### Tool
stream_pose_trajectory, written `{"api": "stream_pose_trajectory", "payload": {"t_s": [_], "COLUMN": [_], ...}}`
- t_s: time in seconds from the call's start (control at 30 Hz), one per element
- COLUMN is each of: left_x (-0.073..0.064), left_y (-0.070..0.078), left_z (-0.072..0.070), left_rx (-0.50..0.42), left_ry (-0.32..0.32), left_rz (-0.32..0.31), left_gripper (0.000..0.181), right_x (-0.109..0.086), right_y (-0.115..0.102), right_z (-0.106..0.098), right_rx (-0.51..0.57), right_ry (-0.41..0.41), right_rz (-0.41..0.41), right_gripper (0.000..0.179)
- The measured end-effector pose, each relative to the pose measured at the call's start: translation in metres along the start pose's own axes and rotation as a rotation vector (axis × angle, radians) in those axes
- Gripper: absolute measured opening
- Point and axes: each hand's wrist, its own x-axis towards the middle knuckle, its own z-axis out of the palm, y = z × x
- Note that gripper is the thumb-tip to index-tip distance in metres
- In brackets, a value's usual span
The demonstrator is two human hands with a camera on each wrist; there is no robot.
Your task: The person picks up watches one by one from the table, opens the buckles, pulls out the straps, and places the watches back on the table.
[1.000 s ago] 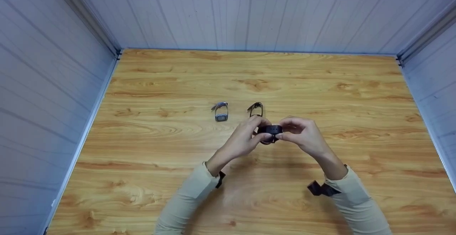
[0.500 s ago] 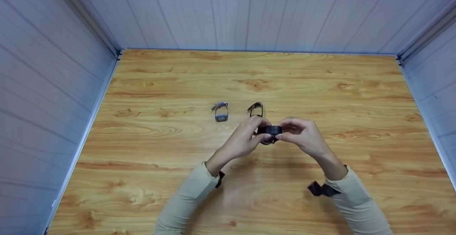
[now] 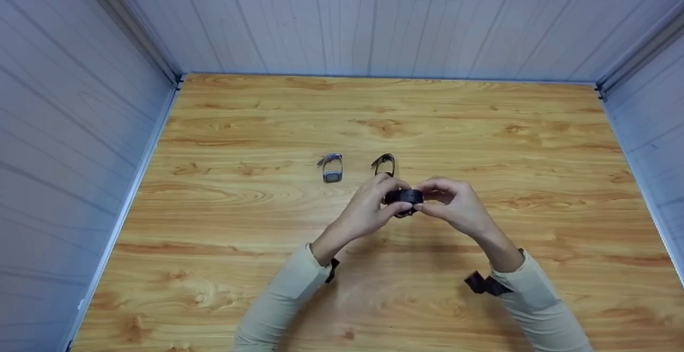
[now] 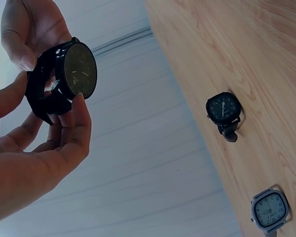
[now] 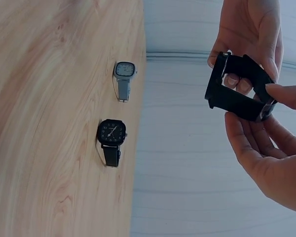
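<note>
Between both hands, held above the table, is a black wristwatch [image 4: 80, 71] with a round dark dial, its strap [image 5: 235, 102] bent round into a loop. My left hand [image 3: 368, 208] grips it from the left, thumb on the near side and fingers behind. From the other side my right hand [image 3: 453, 205] pinches the strap between thumb and fingers. Just beyond the left hand a second black watch [image 5: 111, 132] with a squarish face rests on the table, partly covered by that hand in the head view. Left of it lies a grey watch [image 3: 332, 168] with a pale squarish face.
The wood-grain table [image 3: 256, 127] spreads around the hands. Pale panel walls [image 3: 342, 21] enclose it at the back and on both sides. A small black device is strapped at each wrist, over the beige sleeves [image 3: 288, 293].
Both hands stay almost in place. The held watch has turned slightly and sunk a touch, with the left fingers shifting a little over the strap. The two watches on the table have not moved.
</note>
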Motion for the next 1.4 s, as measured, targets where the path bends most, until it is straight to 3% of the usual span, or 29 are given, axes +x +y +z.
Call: {"api": "stream_pose_trajectory", "payload": {"t_s": [0.23, 0.8, 1.07, 1.4], "left_x": [-0.001, -0.001, -0.006, -0.008], "left_y": [0.001, -0.004, -0.008, -0.013], "left_z": [0.001, 0.000, -0.007, -0.011], "left_rx": [0.036, 0.011, -0.021, -0.114], "left_ry": [0.003, -0.003, -0.003, 0.025], "left_rz": [0.007, 0.028, -0.030, -0.060], "left_gripper": [0.022, 0.020, 0.021, 0.023], "right_x": [-0.001, -0.002, -0.004, -0.004], "right_y": [-0.004, -0.004, -0.005, -0.004], "right_z": [0.002, 0.000, -0.008, -0.010], "right_rx": [-0.096, -0.081, -0.010, 0.055], "right_ry": [-0.012, 0.016, 0.063, 0.049], "right_rz": [-0.059, -0.057, 0.019, 0.076], "right_gripper": [0.024, 0.018, 0.021, 0.025]}}
